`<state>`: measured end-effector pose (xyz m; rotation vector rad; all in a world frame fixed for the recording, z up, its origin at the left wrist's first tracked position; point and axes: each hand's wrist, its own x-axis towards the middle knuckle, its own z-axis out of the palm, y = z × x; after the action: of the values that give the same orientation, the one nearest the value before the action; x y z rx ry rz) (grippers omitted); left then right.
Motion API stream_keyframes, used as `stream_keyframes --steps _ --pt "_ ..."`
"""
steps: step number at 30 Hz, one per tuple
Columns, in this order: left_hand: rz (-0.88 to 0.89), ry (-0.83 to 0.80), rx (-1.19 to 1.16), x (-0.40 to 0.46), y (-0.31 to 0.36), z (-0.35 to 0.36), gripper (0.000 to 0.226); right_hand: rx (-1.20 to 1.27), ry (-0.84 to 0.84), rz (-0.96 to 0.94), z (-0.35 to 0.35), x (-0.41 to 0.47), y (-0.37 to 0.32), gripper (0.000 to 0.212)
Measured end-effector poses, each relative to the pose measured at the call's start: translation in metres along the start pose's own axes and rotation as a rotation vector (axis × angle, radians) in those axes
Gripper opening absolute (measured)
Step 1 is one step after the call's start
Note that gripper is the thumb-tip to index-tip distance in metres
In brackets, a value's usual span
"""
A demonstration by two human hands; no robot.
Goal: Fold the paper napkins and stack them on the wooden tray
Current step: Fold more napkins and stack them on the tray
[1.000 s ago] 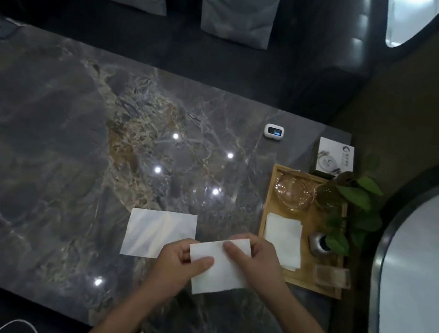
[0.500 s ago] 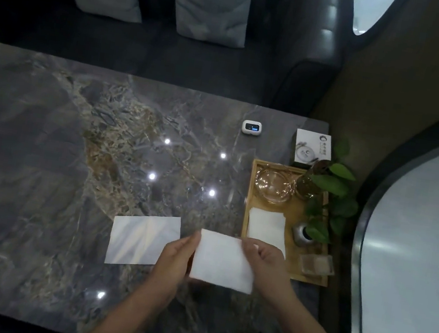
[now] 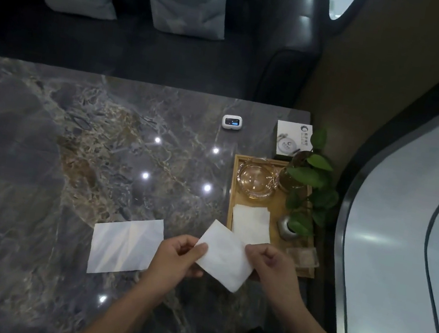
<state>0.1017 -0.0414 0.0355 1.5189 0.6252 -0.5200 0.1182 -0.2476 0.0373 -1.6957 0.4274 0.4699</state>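
Observation:
I hold a folded white napkin (image 3: 222,256) above the marble table, tilted, with its far corner near the wooden tray (image 3: 278,204). My left hand (image 3: 176,260) pinches its left edge and my right hand (image 3: 271,266) pinches its right edge. On the tray lies a folded napkin stack (image 3: 250,224), just beyond the held one. A flat, wider napkin (image 3: 125,245) rests on the table to the left of my left hand.
The tray also carries a glass ashtray (image 3: 256,178), a small potted plant (image 3: 305,197), a silver pot (image 3: 286,227) and a clear box (image 3: 303,256). A small white device (image 3: 232,122) and a white card box (image 3: 291,141) sit behind it. A dark sofa with cushions lies beyond the table.
The held napkin has risen and turned, its far corner swinging toward the tray. Both hands shifted slightly right with it. The view moved, too.

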Motion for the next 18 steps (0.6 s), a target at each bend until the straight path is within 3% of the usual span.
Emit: stream_keyframes --steps 5,18 --pt "0.028 0.008 0.087 0.019 0.012 0.011 0.012 -0.051 0.071 0.047 -0.011 0.001 0.010 0.013" --pt "0.064 -0.013 0.254 0.069 0.018 0.036 0.009 -0.020 0.250 0.149 -0.018 0.011 0.021 0.018"
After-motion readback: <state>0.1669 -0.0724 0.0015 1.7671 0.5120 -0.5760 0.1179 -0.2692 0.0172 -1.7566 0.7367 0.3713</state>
